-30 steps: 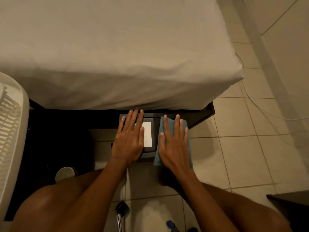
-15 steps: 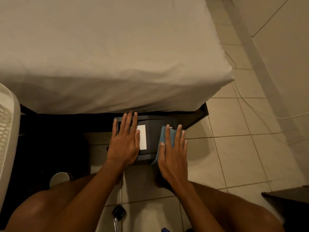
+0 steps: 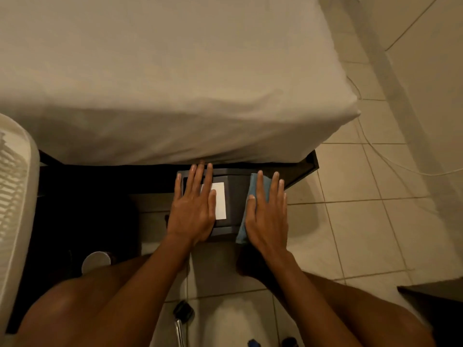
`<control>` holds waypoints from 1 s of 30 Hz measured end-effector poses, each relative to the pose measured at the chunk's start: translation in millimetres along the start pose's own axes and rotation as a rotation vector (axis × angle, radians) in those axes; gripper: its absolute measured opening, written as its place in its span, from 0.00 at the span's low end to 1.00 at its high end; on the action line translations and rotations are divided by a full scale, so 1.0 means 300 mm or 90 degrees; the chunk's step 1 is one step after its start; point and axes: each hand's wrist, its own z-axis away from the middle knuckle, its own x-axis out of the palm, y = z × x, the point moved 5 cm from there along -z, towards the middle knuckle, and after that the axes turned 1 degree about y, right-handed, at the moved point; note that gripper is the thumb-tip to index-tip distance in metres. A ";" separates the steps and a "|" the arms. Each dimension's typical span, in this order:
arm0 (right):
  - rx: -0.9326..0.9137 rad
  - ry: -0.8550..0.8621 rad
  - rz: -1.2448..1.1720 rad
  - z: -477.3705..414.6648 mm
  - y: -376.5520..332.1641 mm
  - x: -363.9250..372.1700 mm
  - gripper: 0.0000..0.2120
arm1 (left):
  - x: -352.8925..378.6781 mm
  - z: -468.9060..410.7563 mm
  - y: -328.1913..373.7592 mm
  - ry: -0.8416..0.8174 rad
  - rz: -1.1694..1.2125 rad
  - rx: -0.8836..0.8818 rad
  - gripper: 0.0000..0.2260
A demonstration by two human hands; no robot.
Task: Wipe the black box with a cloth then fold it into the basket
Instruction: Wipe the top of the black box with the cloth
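**Wiping the right side of the black box**

At the bottom of the view, close to us, we saw our two bare knees, and between them on the tiled floor (image 3: 350, 221) a small dark object with a metal stem (image 3: 181, 319), which we could not identify.

Just beyond the knees, our left hand (image 3: 193, 211) lay flat and open on the top of the black box (image 3: 235, 196), fingers spread, next to a white label (image 3: 220, 204). It gripped nothing; we judged that it only held the box steady. Our right hand (image 3: 266, 216) was also open and flat, and it pressed the blue cloth (image 3: 253, 191) against the right side of the box. The cloth hung down a little at the near corner.

We thought two things could go wrong. The cloth was only pressed, not gripped, so it could slip from under the palm and drop to the floor. The box could also slide further under the bed frame (image 3: 308, 164) if the right hand pushed harder than the left one held.

Further away, the box stood partly under the bed (image 3: 175, 83) with its pale sheet. The white basket (image 3: 17, 184) was at the far left, well apart from the cloth, so the folding step was not yet begun.
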 end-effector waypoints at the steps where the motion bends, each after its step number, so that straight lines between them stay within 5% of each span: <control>1: -0.001 0.004 0.009 -0.045 -0.006 0.002 0.28 | -0.002 0.000 0.001 0.000 0.002 0.001 0.27; 16: 0.025 0.038 -0.036 -0.154 -0.021 -0.025 0.27 | 0.013 -0.011 -0.004 -0.019 -0.037 0.016 0.27; 30: -0.107 0.038 0.075 -0.025 -0.105 0.026 0.29 | 0.025 -0.007 -0.013 -0.002 -0.039 0.016 0.27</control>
